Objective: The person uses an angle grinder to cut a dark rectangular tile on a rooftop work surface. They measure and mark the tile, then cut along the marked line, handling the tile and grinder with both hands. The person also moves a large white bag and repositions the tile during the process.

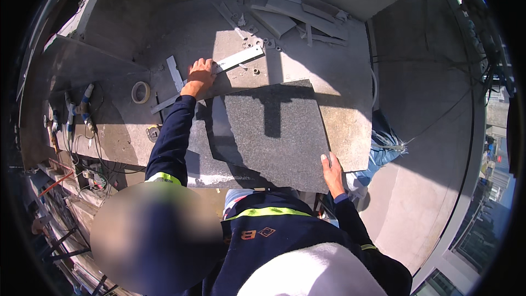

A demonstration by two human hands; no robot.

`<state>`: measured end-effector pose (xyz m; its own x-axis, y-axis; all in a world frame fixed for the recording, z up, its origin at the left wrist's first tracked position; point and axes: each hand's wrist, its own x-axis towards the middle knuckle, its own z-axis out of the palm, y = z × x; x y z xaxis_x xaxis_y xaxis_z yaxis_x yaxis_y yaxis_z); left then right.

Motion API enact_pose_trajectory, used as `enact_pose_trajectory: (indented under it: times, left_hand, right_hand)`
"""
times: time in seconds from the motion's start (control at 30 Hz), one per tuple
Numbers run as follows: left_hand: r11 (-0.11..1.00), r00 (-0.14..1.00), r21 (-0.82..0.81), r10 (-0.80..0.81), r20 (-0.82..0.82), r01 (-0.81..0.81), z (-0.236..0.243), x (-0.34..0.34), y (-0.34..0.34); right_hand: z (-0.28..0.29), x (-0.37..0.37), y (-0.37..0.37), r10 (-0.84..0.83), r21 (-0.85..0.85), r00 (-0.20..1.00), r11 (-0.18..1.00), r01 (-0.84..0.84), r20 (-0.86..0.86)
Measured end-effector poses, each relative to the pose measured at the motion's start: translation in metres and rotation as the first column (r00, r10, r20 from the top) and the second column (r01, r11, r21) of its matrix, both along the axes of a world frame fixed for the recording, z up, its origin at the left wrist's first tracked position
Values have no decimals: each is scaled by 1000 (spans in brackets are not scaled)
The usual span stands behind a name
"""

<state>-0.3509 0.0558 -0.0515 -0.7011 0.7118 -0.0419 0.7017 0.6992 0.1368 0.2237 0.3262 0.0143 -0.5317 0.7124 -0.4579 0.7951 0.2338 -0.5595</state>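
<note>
A dark grey stone tile (274, 131) lies flat at the front of the work surface, with shadow over part of it. My right hand (332, 174) grips its right edge near the front corner, thumb on top; the fingers beneath are hidden. Beyond the tile's far left corner, my left hand (200, 78) is closed over a long silver metal straightedge (241, 58). The bar slants from lower left to upper right and shows on both sides of the hand. A short pale metal strip (175, 73) lies just left of my left hand.
A tape roll (141, 92) and a tape measure (153, 132) lie to the left, near corded power tools (86, 104). Stone offcuts (298, 13) are piled at the back, with small round pieces scattered before them. A blue plastic bag (383, 145) hangs at the right edge.
</note>
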Motion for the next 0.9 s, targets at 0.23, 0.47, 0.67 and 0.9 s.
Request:
enact_pose_trajectory:
  times: [0.23, 0.47, 0.67, 0.9]
  left_hand:
    - [908, 986, 416, -116, 122, 55, 86, -11, -19]
    - [810, 968, 535, -240, -74, 241, 234, 28, -8]
    - [830, 901, 353, -415, -127, 432, 210, 42, 63]
    - [794, 836, 276, -543, -80, 542, 147, 44, 261]
  right_hand:
    - [-3, -53, 3, -57, -45, 996, 997, 55, -65]
    - [-43, -94, 2, -45, -1, 995, 999, 45, -90]
    - [-27, -116, 15, 27, 79, 989, 997, -16, -142]
    - [-5, -105, 7, 80, 204, 986, 978, -50, -145]
